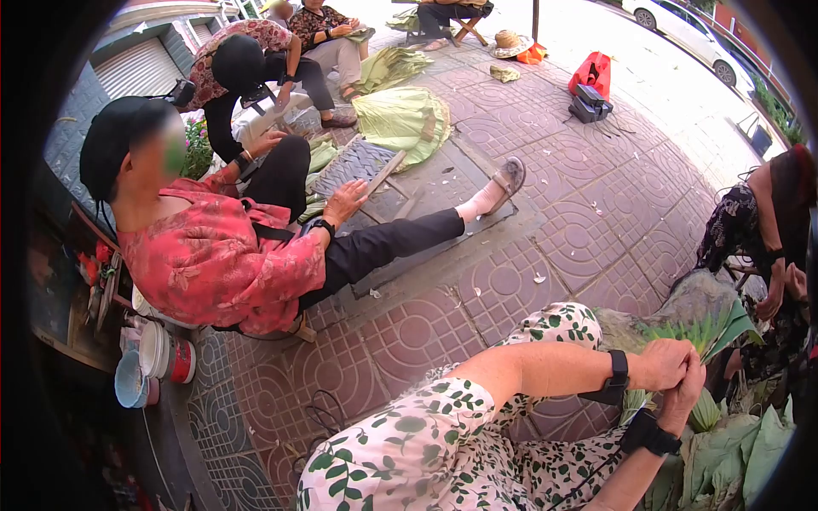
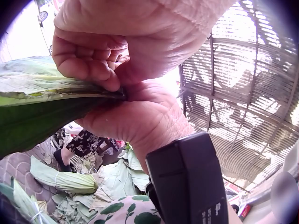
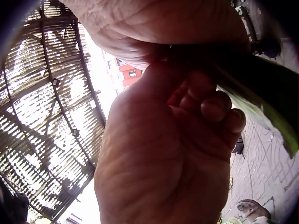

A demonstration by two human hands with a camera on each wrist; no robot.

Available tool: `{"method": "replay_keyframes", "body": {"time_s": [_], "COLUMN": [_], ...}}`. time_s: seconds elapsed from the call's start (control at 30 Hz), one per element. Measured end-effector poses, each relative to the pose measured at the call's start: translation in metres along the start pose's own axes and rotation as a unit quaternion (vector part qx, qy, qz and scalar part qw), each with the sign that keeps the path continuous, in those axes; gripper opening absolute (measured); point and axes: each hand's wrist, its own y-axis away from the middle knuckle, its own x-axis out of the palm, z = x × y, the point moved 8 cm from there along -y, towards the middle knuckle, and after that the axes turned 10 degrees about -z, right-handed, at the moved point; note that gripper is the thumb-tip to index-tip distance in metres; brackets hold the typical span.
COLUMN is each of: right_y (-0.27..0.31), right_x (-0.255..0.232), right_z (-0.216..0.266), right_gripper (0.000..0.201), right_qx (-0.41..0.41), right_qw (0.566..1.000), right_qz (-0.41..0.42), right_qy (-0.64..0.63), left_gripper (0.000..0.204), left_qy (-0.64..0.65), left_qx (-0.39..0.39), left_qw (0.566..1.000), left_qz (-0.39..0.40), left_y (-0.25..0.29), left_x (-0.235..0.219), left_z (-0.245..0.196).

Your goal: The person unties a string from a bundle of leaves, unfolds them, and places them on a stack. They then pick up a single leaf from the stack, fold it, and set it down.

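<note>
My left hand (image 1: 660,364) and right hand (image 1: 687,390) are close together at the right of the head view, overlapping there. Between them is the narrow end of a stack of broad green leaves (image 1: 734,330). Left fingers (image 2: 84,65) curl over that end in the left wrist view, while the right hand (image 2: 145,109) grips it from below. From the hands the leaves (image 2: 32,112) spread sideways, pale on top and dark green beneath. In the right wrist view the leaf stack (image 3: 273,88) is in shadow, and the fingertips on its far side are hidden.
Large leaves (image 1: 711,456) are heaped beside my legs; a tied leaf bundle (image 2: 65,178) lies there too. A person in a red shirt (image 1: 213,251) sits at left, another person (image 1: 737,221) at right. Buckets (image 1: 162,353) stand at lower left, and spread leaves (image 1: 405,123) lie farther off.
</note>
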Motion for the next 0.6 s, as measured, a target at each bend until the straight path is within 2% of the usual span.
{"method": "replay_keyframes", "body": {"time_s": [0.6], "right_y": [-0.006], "right_x": [-0.01], "right_z": [-0.005], "right_gripper": [0.009], "right_qx": [0.007], "right_qw": [1.0], "right_qz": [-0.008], "right_qy": [-0.014], "left_gripper": [0.014], "left_qy": [-0.007], "left_qx": [0.01], "left_qw": [1.0], "left_qz": [-0.008], "left_y": [0.001], "left_x": [0.0], "left_z": [-0.002]}}
